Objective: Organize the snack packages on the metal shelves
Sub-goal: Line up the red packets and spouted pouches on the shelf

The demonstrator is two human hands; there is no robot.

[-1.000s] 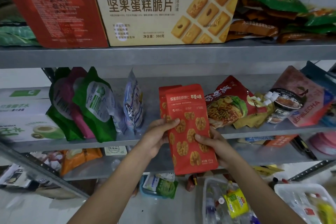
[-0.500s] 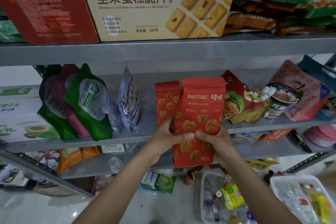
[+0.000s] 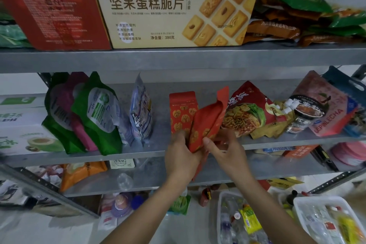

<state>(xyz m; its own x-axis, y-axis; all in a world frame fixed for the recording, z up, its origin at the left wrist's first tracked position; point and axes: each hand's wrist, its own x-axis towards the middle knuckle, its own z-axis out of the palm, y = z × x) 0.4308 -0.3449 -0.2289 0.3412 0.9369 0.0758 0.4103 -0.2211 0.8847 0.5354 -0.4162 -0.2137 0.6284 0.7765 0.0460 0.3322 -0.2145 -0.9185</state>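
A red walnut snack bag point(image 3: 208, 119) leans tilted to the right at the front edge of the middle metal shelf point(image 3: 138, 156). My left hand point(image 3: 181, 156) grips its lower left edge and my right hand point(image 3: 225, 150) pinches its lower right side. Just behind it, on the left, a second identical red walnut bag point(image 3: 181, 113) stands upright on the shelf. A red noodle bag point(image 3: 247, 111) lies right of the held bag.
Green and purple bags point(image 3: 83, 115) and a silvery pouch point(image 3: 140, 111) stand on the left of the same shelf, a pink tea bag point(image 3: 326, 105) on the right. A beige biscuit box point(image 3: 174, 8) sits on the upper shelf. White bins point(image 3: 324, 222) with bottles stand on the floor.
The red bag was lifted up to the middle shelf and turned, from facing me flat to leaning edge-on toward the right. Both hands slid down to its bottom.
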